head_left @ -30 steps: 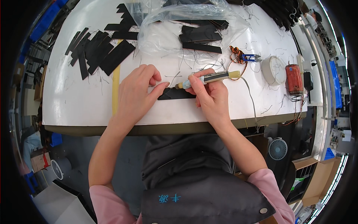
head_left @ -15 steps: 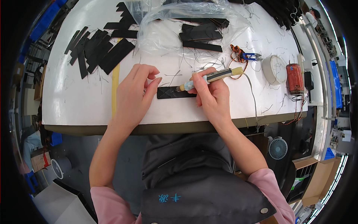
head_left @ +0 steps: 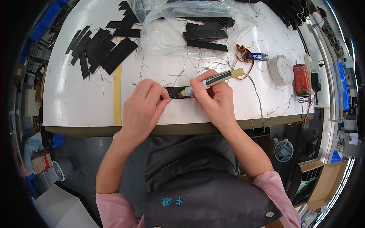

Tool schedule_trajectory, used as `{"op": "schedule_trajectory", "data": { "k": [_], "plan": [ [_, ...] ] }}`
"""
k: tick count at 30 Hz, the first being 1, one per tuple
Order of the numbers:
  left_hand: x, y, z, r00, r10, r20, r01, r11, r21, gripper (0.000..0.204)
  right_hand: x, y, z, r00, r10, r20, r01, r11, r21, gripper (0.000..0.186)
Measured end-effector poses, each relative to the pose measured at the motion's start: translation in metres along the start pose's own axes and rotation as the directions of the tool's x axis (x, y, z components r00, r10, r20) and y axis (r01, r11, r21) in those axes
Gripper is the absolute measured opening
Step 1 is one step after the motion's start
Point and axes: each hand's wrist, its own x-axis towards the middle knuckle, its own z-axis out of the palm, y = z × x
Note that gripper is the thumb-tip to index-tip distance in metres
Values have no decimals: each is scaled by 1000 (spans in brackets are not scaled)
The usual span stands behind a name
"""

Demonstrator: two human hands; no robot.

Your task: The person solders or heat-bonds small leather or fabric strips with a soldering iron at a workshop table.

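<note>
A narrow black strip [head_left: 175, 91] lies flat on the white tabletop in front of me, with fine threads on and around it. Over its left end, my left hand [head_left: 143, 108] has thumb and forefinger pinched together; anything between the fingertips is too small to make out. My right hand [head_left: 216, 98] grips a corded pen-like tool [head_left: 218, 79] with a yellow rear end and a pale blue wrapped front. The tool slants down to the left, its tip at the strip's surface beside my left fingertips. My right fingers cover the strip's right end.
Piled black strips [head_left: 100, 49] lie at the far left, beside yellow tape [head_left: 118, 95]. A clear plastic bag [head_left: 163, 38] with more strips stretches across the back. To the right are blue-handled snips [head_left: 258, 57], a white tape roll [head_left: 280, 70], a red cylinder [head_left: 301, 79] and loose threads.
My left hand has moved right and slightly down onto the strip's left end, its thumb and forefinger closing. My right hand and the tool have shifted slightly left.
</note>
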Motion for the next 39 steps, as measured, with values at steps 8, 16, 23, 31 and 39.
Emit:
{"op": "schedule_trajectory", "data": {
  "k": [8, 16, 23, 31, 39],
  "plan": [
    [-6, -8, -5, 996, -86, 2, 86, 990, -115, 13, 0, -1, -4, 999, 5, 50, -8, 999, 49, 15],
    [-8, -4, -4, 998, -51, -37, 47, 994, -97, 17, -1, -2, -1, 999, -9, 30, 6, 995, 95, 14],
    [-8, -6, 2, 995, 73, -66, -72, 997, 12, 13, -1, -2, 0, 1000, 2, 5, -2, 1000, -23, 15],
    [-17, -8, -7, 998, 46, -45, -47, 999, -19, 13, -1, -6, -1, 1000, 0, -5, 0, 995, 105, 17],
    [-27, -7, -15, 989, -41, -140, 52, 996, 74, 28, 3, -17, 9, 996, -25, 81, 11, 985, 170, 17]
  ]
}}
